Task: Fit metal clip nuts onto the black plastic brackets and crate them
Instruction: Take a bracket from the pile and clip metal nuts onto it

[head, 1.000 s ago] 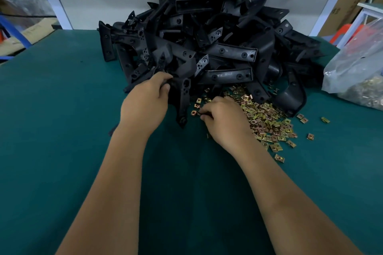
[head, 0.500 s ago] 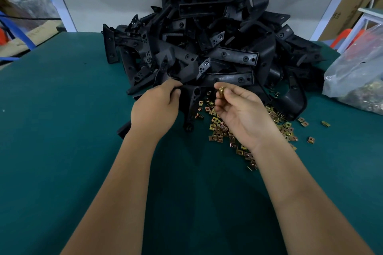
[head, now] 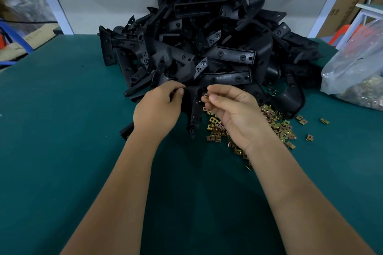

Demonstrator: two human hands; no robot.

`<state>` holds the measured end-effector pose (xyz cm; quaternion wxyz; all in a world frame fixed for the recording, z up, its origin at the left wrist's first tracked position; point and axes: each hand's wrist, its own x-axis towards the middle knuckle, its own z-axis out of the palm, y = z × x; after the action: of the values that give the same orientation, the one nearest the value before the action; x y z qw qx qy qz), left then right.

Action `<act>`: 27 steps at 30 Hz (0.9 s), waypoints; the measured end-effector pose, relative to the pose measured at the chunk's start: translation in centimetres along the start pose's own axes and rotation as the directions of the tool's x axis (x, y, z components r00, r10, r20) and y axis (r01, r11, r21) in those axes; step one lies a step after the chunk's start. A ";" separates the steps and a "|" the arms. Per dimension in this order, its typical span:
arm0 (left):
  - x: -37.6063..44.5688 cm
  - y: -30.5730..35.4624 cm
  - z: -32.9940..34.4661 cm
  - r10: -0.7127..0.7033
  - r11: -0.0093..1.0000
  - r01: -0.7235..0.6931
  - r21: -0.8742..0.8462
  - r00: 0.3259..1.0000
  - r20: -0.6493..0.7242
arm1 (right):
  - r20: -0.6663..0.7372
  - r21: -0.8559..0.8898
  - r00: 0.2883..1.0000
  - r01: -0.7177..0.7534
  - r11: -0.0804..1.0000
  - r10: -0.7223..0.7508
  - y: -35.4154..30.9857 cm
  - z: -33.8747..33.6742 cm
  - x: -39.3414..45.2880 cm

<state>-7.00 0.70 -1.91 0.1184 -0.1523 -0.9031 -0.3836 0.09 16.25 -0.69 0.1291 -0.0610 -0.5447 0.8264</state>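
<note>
A big heap of black plastic brackets point(head: 217, 47) lies at the back of the green table. My left hand point(head: 157, 109) grips one black bracket point(head: 193, 109) at the heap's front edge; its lower end points toward me. My right hand point(head: 234, 112) pinches a small brass-coloured clip nut point(head: 206, 95) between thumb and fingertips, right beside the upper end of that bracket. A scatter of loose clip nuts point(head: 277, 126) lies on the table under and to the right of my right hand.
A clear plastic bag point(head: 358, 76) holding more clip nuts sits at the right edge. White shelf posts point(head: 51, 0) stand behind the table. Cardboard boxes and blue tubing are off to the left. The green table top point(head: 62, 151) stretches toward me.
My right hand rose from the loose nuts with one clip nut pinched and brought it left to the bracket's upper end. My left hand kept its grip on the bracket.
</note>
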 end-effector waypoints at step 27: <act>-0.3 -0.4 1.9 0.063 0.986 -0.052 0.161 0.996 -0.060 | -0.153 -0.301 0.984 0.038 0.953 -0.087 0.4 0.0 -0.1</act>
<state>-7.09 1.83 -3.53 0.1705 -0.1557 -0.9219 -0.3112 0.17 16.10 -1.04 0.1892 -0.1301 -0.6517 0.7229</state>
